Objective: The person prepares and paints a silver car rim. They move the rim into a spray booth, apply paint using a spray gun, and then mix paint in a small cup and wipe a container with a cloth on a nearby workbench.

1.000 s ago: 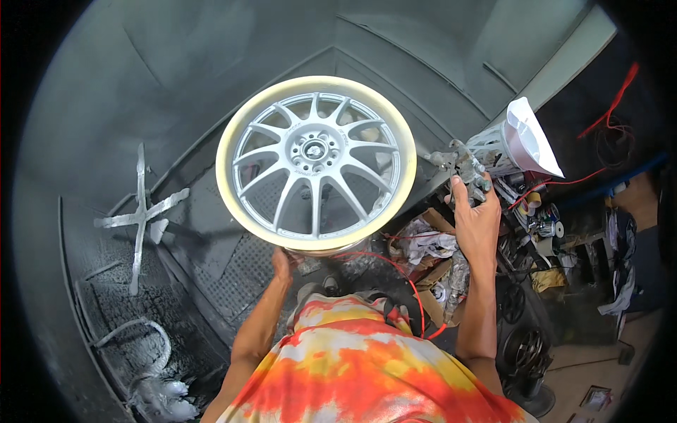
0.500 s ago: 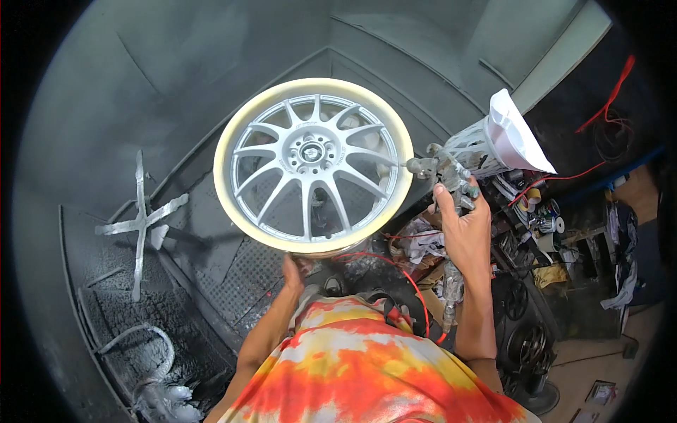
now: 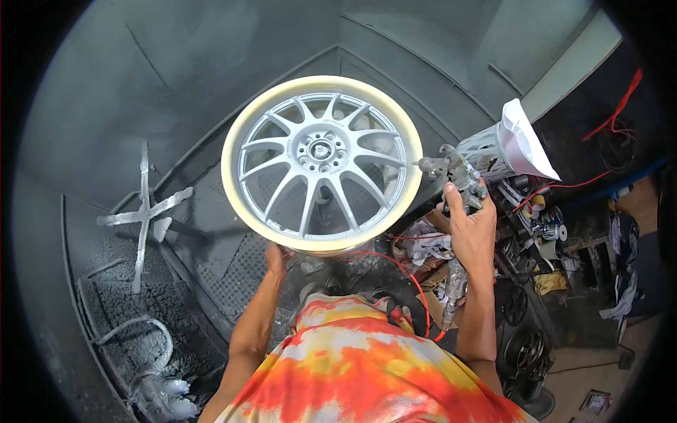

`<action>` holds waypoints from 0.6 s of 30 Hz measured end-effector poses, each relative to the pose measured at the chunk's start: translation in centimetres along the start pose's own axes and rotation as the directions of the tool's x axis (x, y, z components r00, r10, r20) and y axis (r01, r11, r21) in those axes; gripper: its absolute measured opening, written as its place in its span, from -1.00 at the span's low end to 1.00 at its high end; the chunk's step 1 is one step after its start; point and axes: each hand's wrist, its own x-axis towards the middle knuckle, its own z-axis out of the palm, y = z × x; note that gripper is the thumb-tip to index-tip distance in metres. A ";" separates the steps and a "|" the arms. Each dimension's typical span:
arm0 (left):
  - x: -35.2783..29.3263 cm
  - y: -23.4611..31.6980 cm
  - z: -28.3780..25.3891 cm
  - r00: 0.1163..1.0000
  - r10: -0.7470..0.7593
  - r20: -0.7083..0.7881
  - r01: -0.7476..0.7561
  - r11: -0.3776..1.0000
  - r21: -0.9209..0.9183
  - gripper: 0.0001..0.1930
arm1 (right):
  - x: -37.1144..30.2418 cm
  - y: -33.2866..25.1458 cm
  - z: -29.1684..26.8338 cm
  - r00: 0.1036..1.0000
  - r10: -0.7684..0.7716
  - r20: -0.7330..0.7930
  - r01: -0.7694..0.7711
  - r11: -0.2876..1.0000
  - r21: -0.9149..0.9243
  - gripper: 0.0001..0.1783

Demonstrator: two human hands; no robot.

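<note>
**Spraying a wheel: silver on the face, lip not coated**

Standing in a dark, overspray-crusted spray booth [image 3: 176, 84], the person works on a multi-spoke alloy wheel [image 3: 322, 162] that sits face-up on a stand at the booth's middle, in front of their chest. Its spokes and hub look evenly silver, which suggests the face has had at least one coat; the broad outer lip is a cream-yellow, either masked or unpainted, I cannot tell which. So the job appears well along on the face, with the rim edge and any further passes seemingly left to do.

A silver-flecked cross-shaped bracket [image 3: 144, 211] leans on the left wall, well apart from the wheel.

The right hand [image 3: 471, 229] is closed around the handle of a spray gun [image 3: 457, 173], its nozzle pointing at the wheel's right edge from just beside it; no mist shows. A white paper-lined cup [image 3: 525, 144] sits on the gun.

The left hand [image 3: 275, 257] touches the wheel's near underside, fingers hidden, so its grip cannot be judged.
</note>
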 end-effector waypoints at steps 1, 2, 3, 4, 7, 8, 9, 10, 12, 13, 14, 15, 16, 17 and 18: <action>0.3 0.2 0.2 1.000 0.016 -0.015 -0.016 1.000 0.013 -0.52 | 0.1 0.0 -0.3 1.000 0.001 0.001 -0.001 1.000 0.000 -0.73; 0.4 0.2 0.3 0.999 0.034 0.004 -0.034 0.999 0.012 -0.52 | 0.0 -0.1 -0.5 0.999 0.016 0.040 -0.017 1.000 0.026 -0.73; 0.4 0.0 0.5 0.999 0.033 -0.027 -0.033 0.999 0.005 -0.52 | 0.0 -0.2 -0.7 0.997 0.034 0.071 -0.037 0.999 0.040 -0.73; 0.3 -0.3 0.8 0.998 0.032 -0.059 -0.032 0.999 -0.001 -0.52 | -0.1 -0.2 -0.8 0.996 0.025 0.082 -0.031 0.997 0.074 -0.73; -1.1 -3.1 1.7 0.999 -0.033 -0.036 0.030 0.997 -0.071 -0.53 | -0.1 -0.1 -0.9 0.996 0.034 0.087 -0.042 0.995 0.088 -0.73; -1.7 -4.4 2.3 0.999 -0.036 -0.026 0.034 0.997 -0.065 -0.53 | -0.1 -0.1 -0.8 0.995 0.057 0.079 -0.064 0.994 0.093 -0.73; -2.3 -5.8 3.1 0.996 -0.054 0.071 0.064 0.986 -0.151 -0.48 | 0.0 0.0 -0.7 0.997 0.056 0.057 -0.061 0.995 0.074 -0.73; -2.8 -6.8 3.9 0.984 -0.062 0.167 0.101 0.967 -0.235 -0.43 | 0.0 0.1 -0.4 0.999 0.025 0.032 -0.027 0.998 0.049 -0.74; -4.0 -8.0 4.3 0.974 -0.084 0.210 0.122 0.977 -0.176 -0.45 | 0.2 0.2 0.0 1.000 0.022 0.001 -0.022 1.000 0.007 -0.74; -4.5 -8.0 4.3 0.975 -0.108 0.193 0.139 0.978 -0.157 -0.46 | 0.2 0.2 0.2 0.999 -0.008 -0.035 0.006 0.998 -0.059 -0.74; -4.6 -7.6 4.1 0.975 -0.086 0.204 0.121 0.979 -0.163 -0.46 | 0.3 0.3 0.4 0.998 -0.036 -0.046 0.034 0.998 -0.050 -0.72; -4.5 -6.8 3.7 0.983 -0.061 0.172 0.094 0.977 -0.190 -0.48 | 0.1 0.3 0.6 0.998 -0.034 -0.058 0.031 0.998 -0.050 -0.72; -4.4 -6.0 3.7 0.990 -0.038 0.137 0.067 0.975 -0.213 -0.50 | 0.4 0.5 0.6 0.996 -0.036 -0.084 0.029 0.996 -0.083 -0.70; -4.4 -5.1 3.3 0.990 -0.037 0.135 0.066 0.974 -0.217 -0.50 | 0.5 0.5 0.7 0.992 -0.032 -0.121 0.018 0.993 -0.118 -0.68; -4.5 -4.2 2.5 0.992 -0.037 0.124 0.055 0.988 -0.146 -0.51 | 0.4 0.6 0.8 0.989 -0.058 -0.134 0.041 0.992 -0.123 -0.66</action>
